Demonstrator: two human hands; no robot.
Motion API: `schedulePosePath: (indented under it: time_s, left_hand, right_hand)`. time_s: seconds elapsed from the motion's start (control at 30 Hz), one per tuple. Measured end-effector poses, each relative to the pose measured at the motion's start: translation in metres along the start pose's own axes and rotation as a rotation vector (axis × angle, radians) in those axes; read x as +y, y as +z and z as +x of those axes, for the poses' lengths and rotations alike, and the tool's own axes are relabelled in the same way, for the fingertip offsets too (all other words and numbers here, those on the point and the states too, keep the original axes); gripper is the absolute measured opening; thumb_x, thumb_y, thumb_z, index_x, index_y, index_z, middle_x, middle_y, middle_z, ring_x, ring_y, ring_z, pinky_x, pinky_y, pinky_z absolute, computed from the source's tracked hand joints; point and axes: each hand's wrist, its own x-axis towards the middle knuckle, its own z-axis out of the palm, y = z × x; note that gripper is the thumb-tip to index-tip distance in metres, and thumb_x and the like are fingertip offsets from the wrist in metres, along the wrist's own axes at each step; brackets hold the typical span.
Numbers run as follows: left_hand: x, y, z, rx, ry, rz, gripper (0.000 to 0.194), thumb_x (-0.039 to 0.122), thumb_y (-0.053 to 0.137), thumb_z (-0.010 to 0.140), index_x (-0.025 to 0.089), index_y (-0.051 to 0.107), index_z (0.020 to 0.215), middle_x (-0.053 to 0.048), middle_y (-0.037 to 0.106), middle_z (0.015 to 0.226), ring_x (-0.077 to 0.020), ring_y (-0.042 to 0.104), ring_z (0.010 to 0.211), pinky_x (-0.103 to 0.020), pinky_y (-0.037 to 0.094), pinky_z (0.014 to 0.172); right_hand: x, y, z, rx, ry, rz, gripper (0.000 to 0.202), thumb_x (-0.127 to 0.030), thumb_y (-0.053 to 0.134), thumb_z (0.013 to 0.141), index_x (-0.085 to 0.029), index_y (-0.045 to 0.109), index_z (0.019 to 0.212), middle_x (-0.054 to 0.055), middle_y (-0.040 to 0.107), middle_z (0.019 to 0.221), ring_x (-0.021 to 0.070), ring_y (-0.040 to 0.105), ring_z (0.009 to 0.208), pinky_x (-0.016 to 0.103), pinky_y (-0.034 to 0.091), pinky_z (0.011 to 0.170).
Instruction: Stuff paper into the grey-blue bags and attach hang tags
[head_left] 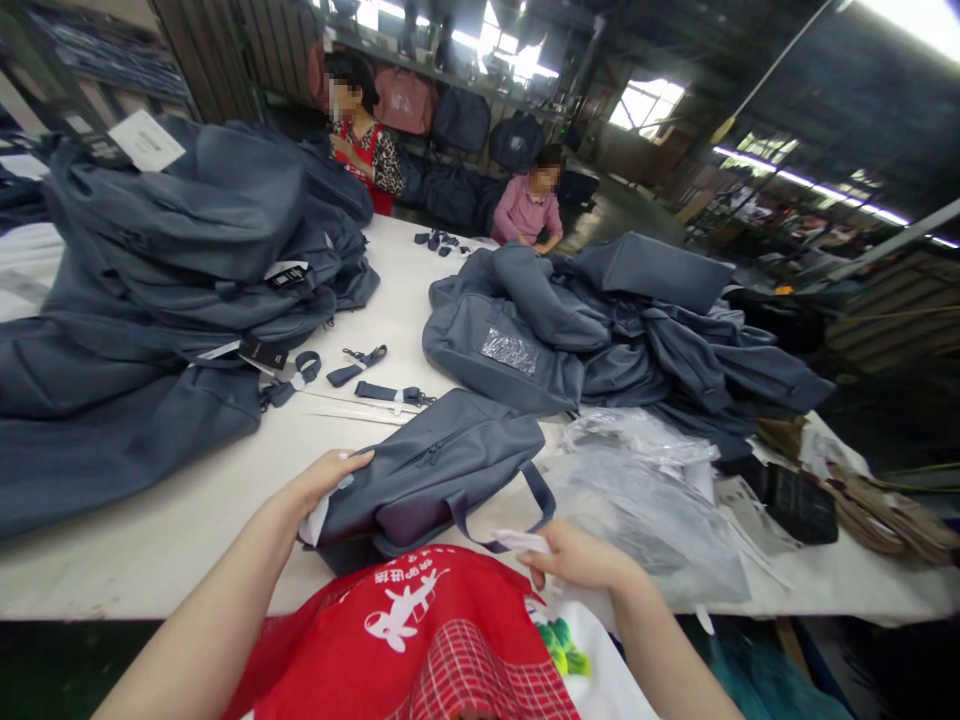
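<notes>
A blue-grey bag (450, 450) lies on the table right in front of me, its zipper side up. My left hand (326, 478) grips the bag's left end, thumb on top and the other fingers hidden beneath; a white flap (318, 518) shows just below it. At the near right side a strap handle (537, 492) loops out of the bag. My right hand (574, 555) is closed on a white strip (519, 541) at that handle; whether the strip is wrapped around it I cannot tell. Beyond the bag lie a short strap (386, 392) and another folded strap (357, 366).
A tall pile of blue-grey bags (217, 210) with tags stands at left. Another bag heap (525, 320) lies beyond to the right. Clear plastic bags (637, 500) spread on the white table (172, 550). Two people (367, 150) are across the table.
</notes>
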Motion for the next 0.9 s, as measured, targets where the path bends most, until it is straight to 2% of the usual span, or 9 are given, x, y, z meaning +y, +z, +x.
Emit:
schedulePosePath:
  time_s: [0.07,0.13,0.2,0.23,0.27,0.33,0.47,0.7,0.9]
  left_hand:
    - [0.009,0.003,-0.003,0.084,0.062,0.229,0.052,0.064,0.06,0.071,0.014,0.069,0.082,-0.012,0.073,0.079,-0.0286,0.068,0.075,-0.034,0.05,0.067]
    - [0.022,0.011,-0.01,0.335,0.192,0.582,0.049,0.061,0.059,0.073,0.015,0.069,0.086,-0.014,0.073,0.086,-0.0321,0.066,0.085,-0.036,0.048,0.072]
    - [0.035,0.025,-0.022,0.609,0.371,0.91,0.041,0.052,0.055,0.08,0.017,0.068,0.096,-0.015,0.07,0.1,-0.033,0.063,0.096,-0.038,0.046,0.078]
    - [0.042,0.034,-0.028,0.671,0.448,1.024,0.037,0.047,0.05,0.083,0.018,0.067,0.099,-0.014,0.07,0.103,-0.032,0.062,0.098,-0.038,0.045,0.08]
    - [0.047,0.044,-0.033,0.665,0.493,1.109,0.036,0.045,0.046,0.086,0.019,0.067,0.099,-0.014,0.07,0.102,-0.0306,0.063,0.096,-0.038,0.045,0.08]
    - [0.058,0.065,-0.04,0.505,0.472,1.235,0.038,0.044,0.041,0.089,0.019,0.07,0.088,-0.013,0.071,0.09,-0.0286,0.065,0.086,-0.037,0.046,0.075]
    - [0.07,0.095,-0.032,0.244,0.361,1.369,0.039,0.048,0.051,0.083,0.016,0.072,0.081,-0.018,0.072,0.087,-0.0306,0.067,0.083,-0.037,0.049,0.072]
    - [0.073,0.114,0.006,0.209,0.339,1.409,0.027,0.03,0.067,0.07,0.009,0.073,0.086,-0.022,0.071,0.091,-0.0337,0.067,0.09,-0.038,0.052,0.078]
    - [0.072,0.121,0.006,0.203,0.362,1.417,0.028,0.026,0.058,0.076,0.009,0.071,0.093,-0.022,0.071,0.095,-0.0325,0.067,0.092,-0.04,0.053,0.08]
  right_hand:
    - [-0.027,-0.022,0.006,0.117,-0.175,0.12,0.028,-0.036,0.051,0.086,-0.016,0.069,0.078,0.003,0.068,0.073,0.0136,0.061,0.066,0.023,0.046,0.066]
    - [-0.045,-0.033,0.033,0.428,-0.289,0.105,0.022,-0.029,0.056,0.082,-0.017,0.066,0.098,0.004,0.069,0.092,0.0164,0.062,0.084,0.027,0.048,0.077]
    - [-0.051,-0.034,0.072,0.618,-0.307,-0.058,0.042,-0.023,0.063,0.075,-0.02,0.06,0.117,0.006,0.064,0.112,0.0199,0.059,0.102,0.033,0.045,0.091]
    - [-0.049,-0.032,0.093,0.623,-0.297,-0.149,0.05,-0.022,0.065,0.073,-0.021,0.056,0.123,0.007,0.06,0.12,0.0208,0.057,0.108,0.034,0.043,0.095]
    - [-0.045,-0.029,0.112,0.592,-0.284,-0.229,0.053,-0.022,0.065,0.073,-0.023,0.055,0.126,0.008,0.057,0.124,0.021,0.056,0.111,0.034,0.042,0.097]
    - [-0.034,-0.024,0.142,0.505,-0.266,-0.334,0.049,-0.026,0.066,0.076,-0.025,0.057,0.125,0.007,0.057,0.125,0.02,0.057,0.11,0.032,0.042,0.097]
    - [-0.02,-0.023,0.171,0.456,-0.294,-0.397,0.047,-0.037,0.067,0.079,-0.027,0.058,0.124,0.005,0.06,0.12,0.0189,0.059,0.105,0.029,0.043,0.092]
    - [-0.016,-0.03,0.178,0.436,-0.286,-0.404,0.025,-0.042,0.063,0.082,-0.021,0.069,0.093,0.005,0.068,0.092,0.0185,0.062,0.086,0.025,0.042,0.075]
    - [-0.009,-0.03,0.174,0.511,-0.349,-0.298,0.023,-0.042,0.062,0.082,-0.02,0.066,0.083,0.003,0.066,0.083,0.017,0.06,0.079,0.024,0.04,0.07]
